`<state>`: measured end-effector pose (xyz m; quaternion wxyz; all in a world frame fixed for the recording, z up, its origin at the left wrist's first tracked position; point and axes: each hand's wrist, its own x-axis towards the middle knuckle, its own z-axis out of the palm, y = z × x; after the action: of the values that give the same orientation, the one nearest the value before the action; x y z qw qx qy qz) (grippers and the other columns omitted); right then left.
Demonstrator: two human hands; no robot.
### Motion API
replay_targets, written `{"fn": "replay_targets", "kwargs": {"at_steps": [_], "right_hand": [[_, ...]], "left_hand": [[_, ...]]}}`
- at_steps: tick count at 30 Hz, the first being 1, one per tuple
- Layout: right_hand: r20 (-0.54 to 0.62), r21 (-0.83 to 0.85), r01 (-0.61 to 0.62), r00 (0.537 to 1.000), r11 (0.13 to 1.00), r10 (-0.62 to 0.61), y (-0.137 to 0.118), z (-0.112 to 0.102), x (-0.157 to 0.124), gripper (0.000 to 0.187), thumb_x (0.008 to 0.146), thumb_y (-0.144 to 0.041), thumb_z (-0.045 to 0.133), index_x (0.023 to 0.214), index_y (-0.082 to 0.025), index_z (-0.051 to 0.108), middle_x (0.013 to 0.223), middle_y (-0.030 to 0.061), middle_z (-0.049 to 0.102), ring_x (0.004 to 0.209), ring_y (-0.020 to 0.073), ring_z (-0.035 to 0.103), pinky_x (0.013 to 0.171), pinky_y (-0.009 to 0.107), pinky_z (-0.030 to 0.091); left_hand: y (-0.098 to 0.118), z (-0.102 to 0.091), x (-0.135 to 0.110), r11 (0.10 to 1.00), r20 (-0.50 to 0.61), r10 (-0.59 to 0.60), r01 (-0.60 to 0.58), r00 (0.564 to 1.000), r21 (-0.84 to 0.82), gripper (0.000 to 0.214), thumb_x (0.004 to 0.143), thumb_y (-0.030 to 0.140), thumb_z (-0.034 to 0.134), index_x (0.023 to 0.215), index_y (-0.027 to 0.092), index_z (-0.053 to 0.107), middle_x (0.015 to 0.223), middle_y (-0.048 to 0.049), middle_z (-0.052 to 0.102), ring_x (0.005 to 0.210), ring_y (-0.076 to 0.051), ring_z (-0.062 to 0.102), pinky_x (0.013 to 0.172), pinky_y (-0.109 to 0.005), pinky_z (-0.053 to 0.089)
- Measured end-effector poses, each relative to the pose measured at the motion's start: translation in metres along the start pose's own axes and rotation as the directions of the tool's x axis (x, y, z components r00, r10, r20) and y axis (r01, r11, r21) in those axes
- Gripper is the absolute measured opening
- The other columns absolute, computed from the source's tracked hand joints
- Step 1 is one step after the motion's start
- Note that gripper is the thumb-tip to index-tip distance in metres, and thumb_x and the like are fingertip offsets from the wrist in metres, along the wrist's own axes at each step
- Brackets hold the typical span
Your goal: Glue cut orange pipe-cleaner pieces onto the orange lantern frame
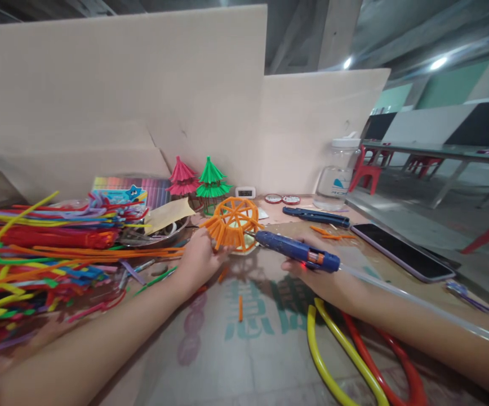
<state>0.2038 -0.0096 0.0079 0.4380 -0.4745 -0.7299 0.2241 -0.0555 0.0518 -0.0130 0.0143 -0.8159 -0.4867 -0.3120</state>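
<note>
My left hand (202, 254) is closed on the lower left edge of an orange pipe-cleaner frame (236, 217), a spoked ring with short pieces fanned along one side. In my right hand (312, 276) is a blue hot glue gun (295, 248), its nozzle touching or very near the frame's right side. A long clear glue stick (426, 307) sticks out of its back, and a red light glows on it. Below the frame, a short orange pipe-cleaner piece (240, 308) lies on the table.
Bundles of coloured pipe cleaners (50, 242) cover the left. Behind stand a pink model (181, 177), a green model (210, 180) and a water bottle (335, 175). A blue cutter (315, 216) and a phone (403, 252) lie right; yellow-handled (324, 361) and red-handled (405, 366) tools lie in front.
</note>
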Motion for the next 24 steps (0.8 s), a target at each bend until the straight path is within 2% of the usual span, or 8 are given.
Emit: {"fn": "replay_targets", "kwargs": {"at_steps": [2, 6, 15, 24], "right_hand": [[-0.003, -0.012, -0.003, 1.0, 1.0, 0.003, 0.0002, -0.0003, 0.0, 0.023, 0.071, -0.043, 0.066, 0.074, -0.022, 0.057, 0.065, 0.0006, 0.06, 0.06, 0.0177, 0.053, 0.055, 0.029, 0.039], [0.004, -0.024, -0.023, 1.0, 0.999, 0.023, -0.0028, -0.0016, -0.0006, 0.023, 0.071, -0.042, 0.067, 0.075, -0.022, 0.056, 0.066, 0.0006, 0.061, 0.061, 0.0181, 0.054, 0.057, 0.03, 0.041], [-0.002, -0.005, -0.031, 1.0, 0.999, 0.031, -0.0012, 0.0, -0.0012, 0.019, 0.073, -0.039, 0.066, 0.081, -0.023, 0.059, 0.066, 0.0001, 0.064, 0.058, 0.0173, 0.056, 0.054, 0.029, 0.041], [-0.039, 0.017, 0.013, 0.999, 1.0, -0.013, 0.0025, 0.0023, -0.0008, 0.019, 0.072, -0.035, 0.069, 0.085, -0.022, 0.062, 0.066, -0.0002, 0.065, 0.059, 0.0163, 0.057, 0.053, 0.027, 0.042]], "left_hand": [[0.0006, -0.0004, 0.0003, 0.999, 0.008, 0.019, -0.019, 1.0, 0.035, 0.02, 0.084, 0.03, 0.055, 0.094, 0.017, 0.067, 0.106, -0.0122, 0.068, 0.11, -0.032, 0.059, 0.099, -0.049, 0.046], [0.0025, -0.0018, 0.0004, 0.998, 0.01, 0.058, -0.058, 0.998, 0.005, 0.02, 0.085, 0.028, 0.053, 0.098, 0.02, 0.067, 0.108, -0.0093, 0.068, 0.112, -0.029, 0.058, 0.102, -0.048, 0.045], [0.0054, -0.0034, 0.001, 0.998, -0.006, 0.058, -0.058, 0.998, 0.003, 0.014, 0.081, 0.023, 0.055, 0.088, 0.021, 0.067, 0.101, -0.0088, 0.068, 0.103, -0.028, 0.06, 0.096, -0.046, 0.048], [0.0071, -0.004, 0.0021, 0.997, -0.013, 0.079, -0.08, 0.997, -0.004, 0.015, 0.084, 0.026, 0.054, 0.088, 0.02, 0.067, 0.104, -0.009, 0.069, 0.104, -0.028, 0.06, 0.094, -0.045, 0.049]]}}
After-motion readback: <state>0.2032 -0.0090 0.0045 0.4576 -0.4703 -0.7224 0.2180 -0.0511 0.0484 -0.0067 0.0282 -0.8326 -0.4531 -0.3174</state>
